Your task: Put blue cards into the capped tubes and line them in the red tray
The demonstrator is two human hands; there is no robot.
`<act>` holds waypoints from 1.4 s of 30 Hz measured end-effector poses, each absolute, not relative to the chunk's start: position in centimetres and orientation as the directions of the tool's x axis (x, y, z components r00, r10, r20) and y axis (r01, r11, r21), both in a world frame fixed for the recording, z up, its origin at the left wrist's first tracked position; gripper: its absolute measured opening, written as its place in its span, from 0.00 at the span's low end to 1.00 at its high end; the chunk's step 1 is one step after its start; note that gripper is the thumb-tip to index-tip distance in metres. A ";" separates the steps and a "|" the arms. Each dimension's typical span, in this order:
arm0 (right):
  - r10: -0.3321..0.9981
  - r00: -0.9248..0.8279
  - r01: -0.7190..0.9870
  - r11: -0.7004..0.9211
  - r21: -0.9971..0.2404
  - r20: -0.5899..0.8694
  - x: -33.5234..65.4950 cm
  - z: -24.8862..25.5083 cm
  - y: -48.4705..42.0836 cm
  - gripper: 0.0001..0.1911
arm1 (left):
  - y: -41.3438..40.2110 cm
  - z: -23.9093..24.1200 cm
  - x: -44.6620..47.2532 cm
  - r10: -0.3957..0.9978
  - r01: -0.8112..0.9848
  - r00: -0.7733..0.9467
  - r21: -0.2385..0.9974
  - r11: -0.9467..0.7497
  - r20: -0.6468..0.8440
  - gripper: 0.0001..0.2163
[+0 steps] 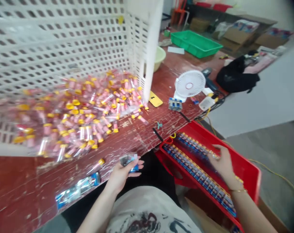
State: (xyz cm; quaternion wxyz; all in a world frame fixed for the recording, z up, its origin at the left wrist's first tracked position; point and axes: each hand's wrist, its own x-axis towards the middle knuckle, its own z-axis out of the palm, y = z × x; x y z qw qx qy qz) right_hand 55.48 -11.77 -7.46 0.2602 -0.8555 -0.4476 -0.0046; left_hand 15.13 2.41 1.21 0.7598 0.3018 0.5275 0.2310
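Note:
My left hand (124,173) holds a small clear-and-blue plastic packet (130,161) between thumb and fingers, just off the table's front edge. Inside the red tray (251,174) is my right hand (221,161), its fingers curled around a small shiny packet (215,155) at the far row. A long row of blue packets with yellow tops (197,176) lines the tray's near side. Blue-and-clear wrappers (78,190) lie flat on the table left of my left hand. Beside them rests one clear tube with a yellow cap (98,164).
A white perforated crate (150,48) lies on its side, with a heap of pink, yellow-capped tubes (89,116) spilling out. Farther right stand a white fan (190,84), a small blue packet bundle (175,104), a green tray (196,45) and a black bag (236,76). Cables hang by the table edge.

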 end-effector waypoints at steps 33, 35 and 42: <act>0.941 -0.190 0.060 0.296 -0.953 0.280 26.8 4.6 6.7 0.09 | 3.5 1.5 10.6 0.825 -0.305 0.101 0.772 0.557 -0.555 0.16; 0.955 -0.205 0.021 0.225 -0.974 0.216 26.8 4.3 6.9 0.11 | 3.4 1.5 10.6 0.827 -0.297 0.098 0.777 0.555 -0.554 0.16; 0.960 -0.261 -0.129 -0.139 -0.982 -0.101 27.2 3.1 7.8 0.17 | 3.1 2.2 11.0 0.826 -0.331 0.266 0.758 0.562 -0.496 0.15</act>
